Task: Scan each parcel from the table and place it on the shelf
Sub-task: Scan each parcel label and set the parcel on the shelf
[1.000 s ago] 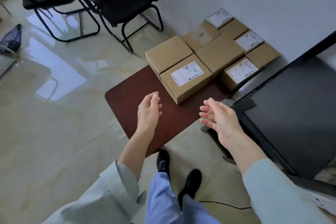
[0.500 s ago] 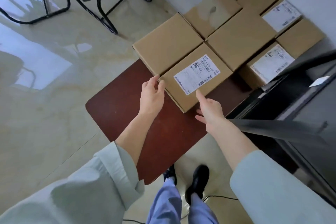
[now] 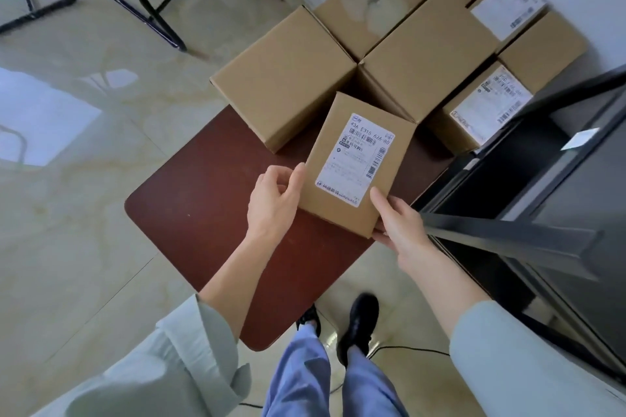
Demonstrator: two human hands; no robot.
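A brown cardboard parcel (image 3: 335,200) with a white barcode label facing up is lifted above the dark red table (image 3: 203,213). My left hand (image 3: 274,203) grips its left edge, thumb on top. At the parcel's near right corner, my right hand (image 3: 399,223) holds it, thumb on top and fingers underneath. Several more cardboard parcels (image 3: 288,78) stand on the far part of the table against the white wall, some with labels.
A black metal shelf (image 3: 508,237) stands close on the right, one rail jutting toward my right wrist. Black chair legs (image 3: 159,17) are at the upper left on the glossy tiled floor. A thin black cable (image 3: 413,349) lies by my shoes.
Both hands reached forward from open air, took the labelled parcel by its sides, then lifted and turned it toward me, away from the stack.
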